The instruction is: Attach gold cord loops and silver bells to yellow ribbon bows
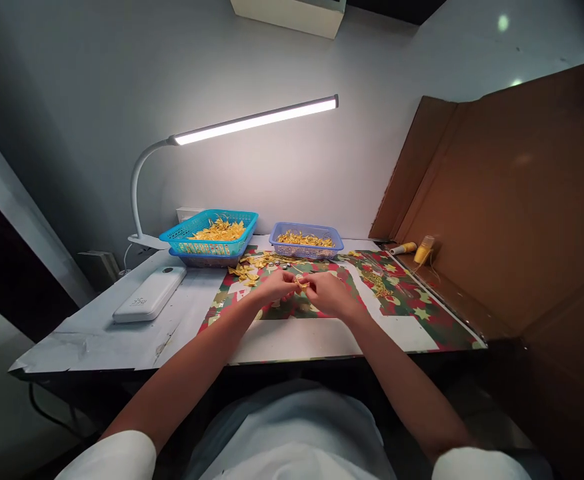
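A small gold piece (301,285) is in front of the purple basket (306,252), on the person's side, between the fingertips of both hands. The left hand (279,287) pinches it from one side and the right hand (326,293) from the other; both grips are narrow. The exact form of the piece is too small to tell. I judge that the step in hand is fine fingertip work on it, and the next move calls for a steady hold and small, gentle finger motion. Left of the purple basket, loose gold pieces (245,273) lie on the patterned sheet (405,303); farther left, the turquoise basket (202,248) holds more. Right of the purple basket, nearer to the person, are thin gold strands (379,287).
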`<state>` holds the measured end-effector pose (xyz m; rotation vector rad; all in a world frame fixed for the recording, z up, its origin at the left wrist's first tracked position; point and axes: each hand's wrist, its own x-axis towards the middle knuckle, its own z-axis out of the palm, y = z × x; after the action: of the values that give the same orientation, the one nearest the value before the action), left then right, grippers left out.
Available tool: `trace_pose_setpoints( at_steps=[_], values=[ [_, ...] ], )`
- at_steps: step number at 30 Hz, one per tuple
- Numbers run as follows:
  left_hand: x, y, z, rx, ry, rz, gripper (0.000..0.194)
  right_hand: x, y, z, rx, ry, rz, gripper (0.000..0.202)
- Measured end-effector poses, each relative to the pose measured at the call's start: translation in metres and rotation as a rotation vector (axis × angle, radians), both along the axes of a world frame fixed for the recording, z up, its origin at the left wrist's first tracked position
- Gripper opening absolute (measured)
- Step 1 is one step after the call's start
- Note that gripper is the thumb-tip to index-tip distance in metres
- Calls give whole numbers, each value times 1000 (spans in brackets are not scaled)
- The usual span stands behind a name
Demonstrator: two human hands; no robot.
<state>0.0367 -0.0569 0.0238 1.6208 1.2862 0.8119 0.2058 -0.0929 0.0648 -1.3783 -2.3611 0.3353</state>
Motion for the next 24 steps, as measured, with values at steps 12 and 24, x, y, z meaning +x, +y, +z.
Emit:
trace_pose_setpoints(
  at_steps=[12, 24],
  values=[
    [-6, 8, -3, -139, 9, -78, 22, -3, 39, -2, 170, -432, 170, 22],
    [-13, 14, -10, -89, 8, -176, 25, -6, 38, -13, 336, -469, 142, 22]
  ],
)
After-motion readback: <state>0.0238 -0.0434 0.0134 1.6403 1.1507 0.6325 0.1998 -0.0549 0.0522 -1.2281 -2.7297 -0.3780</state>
